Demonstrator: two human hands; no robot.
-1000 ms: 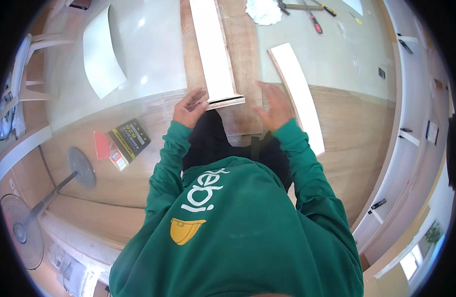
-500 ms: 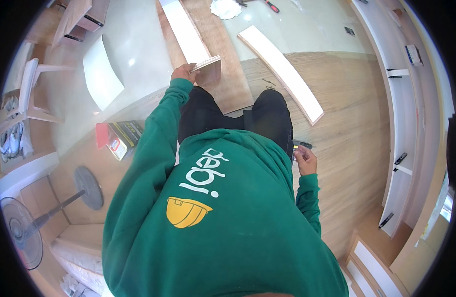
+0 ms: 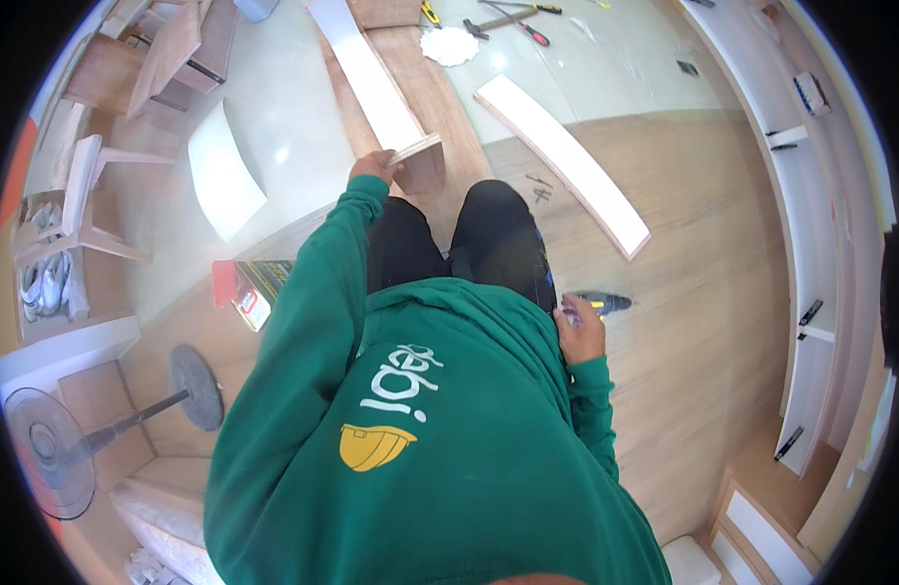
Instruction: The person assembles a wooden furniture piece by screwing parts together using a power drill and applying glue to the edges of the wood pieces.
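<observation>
My left hand [image 3: 373,166] is closed round the end of a short plywood panel [image 3: 423,162], which stands across the near end of a long white-faced board [image 3: 376,83]. Both rest on a brown plywood sheet [image 3: 459,146] on the floor in front of my knees. Beside my right thigh, my right hand [image 3: 581,331] has its fingers curled together. Whatever they hold, if anything, is too small to make out. A yellow and black power drill [image 3: 607,302] lies on the floor just beyond those fingers.
Another white-faced board [image 3: 571,166] lies to the right, with several screws [image 3: 540,187] near it. Hammer [image 3: 498,23], red-handled screwdriver [image 3: 533,35] and a crumpled white bag [image 3: 449,46] are ahead. To the left are a curved white sheet [image 3: 220,174], a tin [image 3: 254,302] and a fan [image 3: 50,448].
My right hand has drawn back from beside the drill toward my thigh. My left hand keeps its hold on the panel. The whole view has shifted slightly, showing more tools ahead.
</observation>
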